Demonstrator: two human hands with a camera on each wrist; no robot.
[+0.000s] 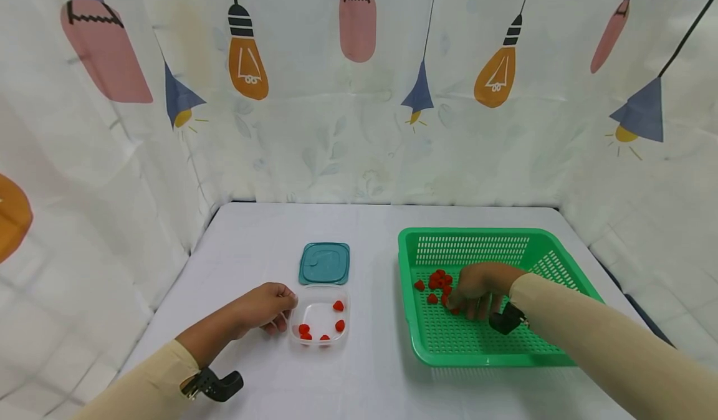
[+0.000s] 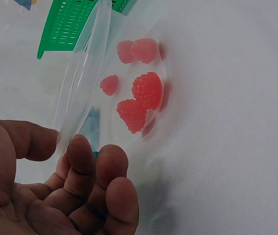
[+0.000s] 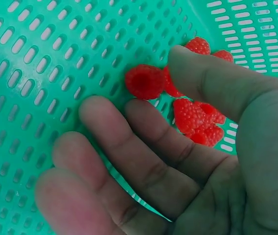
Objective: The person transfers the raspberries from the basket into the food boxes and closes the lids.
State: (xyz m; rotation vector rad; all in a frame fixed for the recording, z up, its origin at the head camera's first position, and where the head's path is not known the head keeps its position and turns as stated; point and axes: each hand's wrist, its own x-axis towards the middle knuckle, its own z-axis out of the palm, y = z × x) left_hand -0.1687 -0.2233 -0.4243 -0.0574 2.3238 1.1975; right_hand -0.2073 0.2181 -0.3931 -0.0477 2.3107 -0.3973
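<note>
Green perforated basket: red raspberries, loosely clustered. I log the right hand among them, fingers parted; contact I cannot confirm. Clear container: five more inside, rim pinched by the left hand. Teal lid: just beyond, moulded outline on top, too small for me to read.
</note>
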